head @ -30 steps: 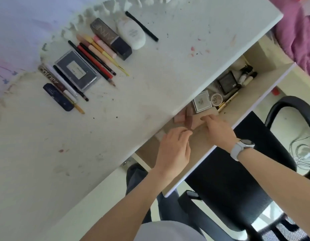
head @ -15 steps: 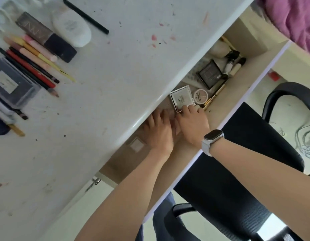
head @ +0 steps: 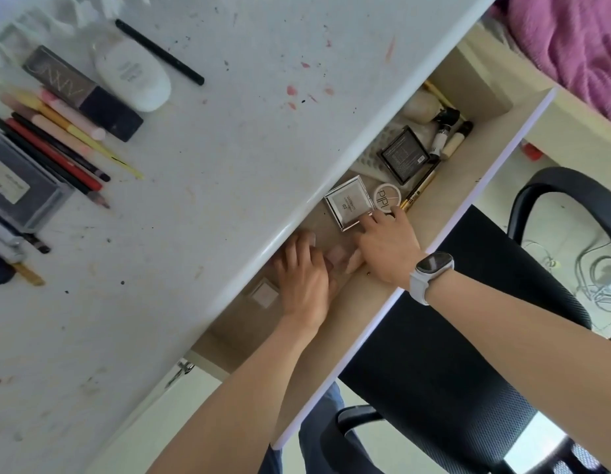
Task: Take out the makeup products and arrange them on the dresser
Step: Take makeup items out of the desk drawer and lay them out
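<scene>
Reaching into an open drawer (head: 444,186) under a white bench (head: 229,159), a person has both hands among the makeup kept there. The left hand (head: 306,278) lies knuckles up near the bench edge, fingers curled over small pink pieces (head: 336,256); whether it grips one cannot be told. The right hand (head: 386,248), with a white watch (head: 430,271) on its wrist, stretches its fingers onto the corner of a square pale compact (head: 348,201), touching it without closing round it. Just beside the compact sits a round white pot (head: 386,196), then a black square compact (head: 405,153), a gold pencil (head: 420,189) and two small tubes (head: 449,138) farther along the drawer. On the bench top, upper left, lie a row of pencils (head: 58,145), a dark long box (head: 81,92), a white oval bottle (head: 133,75), a black pencil (head: 158,51) and a grey case (head: 16,186). A black chair (head: 468,354) stands beside the drawer.
</scene>
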Demonstrator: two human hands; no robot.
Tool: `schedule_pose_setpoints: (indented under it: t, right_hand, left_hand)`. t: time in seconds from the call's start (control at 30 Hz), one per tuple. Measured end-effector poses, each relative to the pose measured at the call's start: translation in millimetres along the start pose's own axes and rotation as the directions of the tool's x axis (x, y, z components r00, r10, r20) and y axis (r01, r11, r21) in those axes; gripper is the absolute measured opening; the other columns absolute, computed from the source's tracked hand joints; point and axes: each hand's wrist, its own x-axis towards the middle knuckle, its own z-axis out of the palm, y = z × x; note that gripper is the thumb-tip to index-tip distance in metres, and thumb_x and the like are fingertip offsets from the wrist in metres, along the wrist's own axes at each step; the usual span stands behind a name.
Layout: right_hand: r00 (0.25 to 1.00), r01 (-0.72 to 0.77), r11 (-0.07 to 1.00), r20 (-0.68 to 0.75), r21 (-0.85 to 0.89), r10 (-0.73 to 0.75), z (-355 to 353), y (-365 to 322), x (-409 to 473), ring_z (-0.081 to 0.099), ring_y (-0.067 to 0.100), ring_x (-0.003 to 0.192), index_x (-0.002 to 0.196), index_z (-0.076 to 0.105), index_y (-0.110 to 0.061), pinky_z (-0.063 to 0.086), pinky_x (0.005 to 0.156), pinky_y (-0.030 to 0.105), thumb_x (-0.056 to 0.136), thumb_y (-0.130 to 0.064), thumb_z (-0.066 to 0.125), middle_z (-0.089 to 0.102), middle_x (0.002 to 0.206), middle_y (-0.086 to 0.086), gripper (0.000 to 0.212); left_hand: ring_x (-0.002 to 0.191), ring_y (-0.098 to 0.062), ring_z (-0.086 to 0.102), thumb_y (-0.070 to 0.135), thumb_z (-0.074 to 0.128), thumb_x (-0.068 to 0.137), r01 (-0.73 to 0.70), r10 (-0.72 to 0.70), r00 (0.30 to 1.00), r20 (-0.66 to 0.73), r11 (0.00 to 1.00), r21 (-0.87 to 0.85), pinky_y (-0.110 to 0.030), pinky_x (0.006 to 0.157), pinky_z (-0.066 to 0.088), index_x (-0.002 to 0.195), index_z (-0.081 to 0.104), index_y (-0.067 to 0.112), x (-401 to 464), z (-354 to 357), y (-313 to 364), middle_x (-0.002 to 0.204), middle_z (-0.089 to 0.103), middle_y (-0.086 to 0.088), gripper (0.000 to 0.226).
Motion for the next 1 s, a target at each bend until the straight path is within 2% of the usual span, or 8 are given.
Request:
schedule_pose_setpoints:
  t: [0.17, 0.33, 0.5, 0.57, 0.67, 0.8, 0.93, 1.0]
  right_hand:
    - [0.998, 0.022, 0.911, -0.065, 0.413, 0.005, -4.6, 20.9, -15.2, 0.031, 0.021, 0.129, 0.121, 0.054, -0.024, 0.024, 0.108, 0.044, 0.091, -0.026, 0.051, 0.047, 0.130, 0.000, 0.031]
    - [0.983, -0.048, 0.409, -0.029, 0.911, 0.180, -22.0, 18.9, -44.6, 0.049, 0.010, 0.098, 0.105, 0.060, -0.015, 0.037, 0.077, 0.019, 0.088, -0.023, 0.059, 0.055, 0.098, -0.007, 0.019]
    - [0.934, 0.073, -0.135, -0.020, 0.988, 0.357, -68.3, 6.1, -56.0, 0.063, 0.009, 0.080, 0.086, 0.067, -0.018, 0.053, 0.070, 0.021, 0.084, -0.020, 0.063, 0.067, 0.087, -0.001, 0.004]
    - [0.894, 0.165, -0.246, -0.039, 0.955, 0.447, -92.8, 2.5, -48.7, 0.061, 0.002, 0.063, 0.077, 0.065, -0.020, 0.049, 0.057, 0.014, 0.087, -0.018, 0.061, 0.065, 0.070, -0.010, 0.011]
    - [0.836, 0.176, -0.203, -0.037, 0.963, 0.548, -128.2, 0.0, -22.1, 0.042, 0.009, 0.052, 0.071, 0.051, -0.007, 0.035, 0.049, 0.020, 0.091, -0.025, 0.056, 0.046, 0.062, 0.001, 0.027]
    - [0.798, 0.101, -0.002, -0.080, 0.995, 0.598, -165.3, -0.8, 36.5, 0.056, 0.012, 0.062, 0.071, 0.045, -0.005, 0.046, 0.061, 0.023, 0.099, -0.028, 0.037, 0.050, 0.066, 0.005, 0.037]
    - [0.806, -0.018, 0.229, -0.121, 0.973, 0.579, -184.2, 4.7, 98.2, 0.047, 0.020, 0.074, 0.108, 0.050, -0.007, 0.033, 0.056, 0.025, 0.098, -0.032, 0.034, 0.051, 0.079, 0.000, 0.031]
    - [0.833, -0.049, 0.320, -0.138, 0.946, 0.536, -190.3, 6.1, 121.0, 0.051, 0.021, 0.079, 0.128, 0.043, -0.013, 0.035, 0.060, 0.025, 0.098, -0.029, 0.036, 0.053, 0.083, -0.001, 0.035]
  left_hand:
    - [0.077, -0.021, 0.063, 0.023, 0.060, 0.082, 0.154, -0.094, 0.984, 0.150, 0.873, -0.462, -0.008, 0.054, 0.037, 0.101, 0.052, 0.013, -22.4, -24.3, -4.5, 0.082, 0.058, 0.001, 0.024]
    - [0.068, -0.014, 0.062, 0.029, 0.057, 0.082, 0.211, -0.106, 0.973, 0.203, 0.760, -0.615, -0.019, 0.059, 0.049, 0.104, 0.050, 0.022, -41.6, -70.7, -1.2, 0.076, 0.062, 0.004, 0.024]
    - [0.069, 0.002, 0.058, 0.036, 0.058, 0.086, 0.186, -0.140, 0.982, 0.125, 0.652, -0.735, -0.006, 0.059, 0.044, 0.092, 0.057, 0.026, -24.5, -122.2, -5.2, 0.076, 0.061, 0.015, 0.012]
    - [0.072, 0.005, 0.059, 0.043, 0.056, 0.087, 0.255, -0.262, 0.957, 0.121, 0.569, -0.782, -0.008, 0.059, 0.045, 0.086, 0.057, 0.034, -8.0, -141.2, -14.5, 0.075, 0.064, 0.018, 0.009]
    - [0.072, 0.002, 0.059, 0.048, 0.053, 0.087, 0.351, -0.430, 0.891, 0.143, 0.454, -0.819, -0.014, 0.063, 0.042, 0.084, 0.062, 0.027, 25.3, -166.0, -38.2, 0.073, 0.064, 0.018, 0.023]
    - [0.062, -0.006, 0.062, 0.051, 0.051, 0.088, 0.343, -0.444, 0.882, 0.157, 0.376, -0.861, -0.024, 0.069, 0.052, 0.077, 0.065, 0.013, 83.8, -191.0, -68.4, 0.065, 0.064, 0.008, 0.042]
    - [0.057, -0.003, 0.061, 0.019, 0.054, 0.088, 0.302, -0.366, 0.914, 0.178, 0.319, -0.898, -0.032, 0.079, 0.055, 0.135, 0.039, 0.016, 146.5, -208.7, -81.6, 0.069, 0.063, 0.009, 0.049]
    - [0.062, -0.003, 0.060, 0.014, 0.048, 0.086, 0.224, -0.254, 0.961, 0.107, 0.492, -0.842, -0.028, 0.075, 0.052, 0.144, 0.020, 0.027, 172.4, -215.0, -86.2, 0.080, 0.064, 0.003, 0.066]
